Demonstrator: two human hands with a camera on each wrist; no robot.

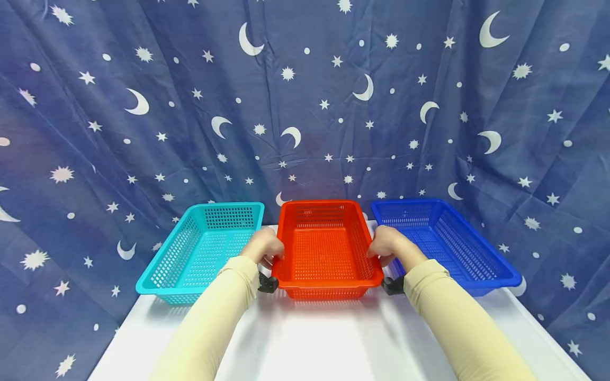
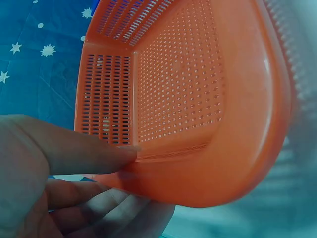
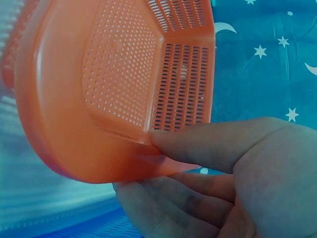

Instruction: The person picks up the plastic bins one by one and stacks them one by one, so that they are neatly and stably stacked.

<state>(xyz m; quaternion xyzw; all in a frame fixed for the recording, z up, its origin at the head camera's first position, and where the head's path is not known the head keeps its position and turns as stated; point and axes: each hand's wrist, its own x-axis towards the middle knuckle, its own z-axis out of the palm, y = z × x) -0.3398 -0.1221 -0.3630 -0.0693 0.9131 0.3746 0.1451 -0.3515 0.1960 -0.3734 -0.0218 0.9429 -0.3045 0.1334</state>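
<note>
A red plastic basket with perforated floor and walls stands in the middle of the head view, with nothing inside. My left hand grips its left rim, and my right hand grips the rim on the right. In the left wrist view the thumb lies over the basket's edge while the other fingers curl beneath. The right wrist view shows the same hold, thumb on top and fingers under the rim.
To the left a turquoise basket sits on the white table; a dark blue basket sits on the right. Both flank the red one closely. Behind them hangs a blue curtain with moons and stars.
</note>
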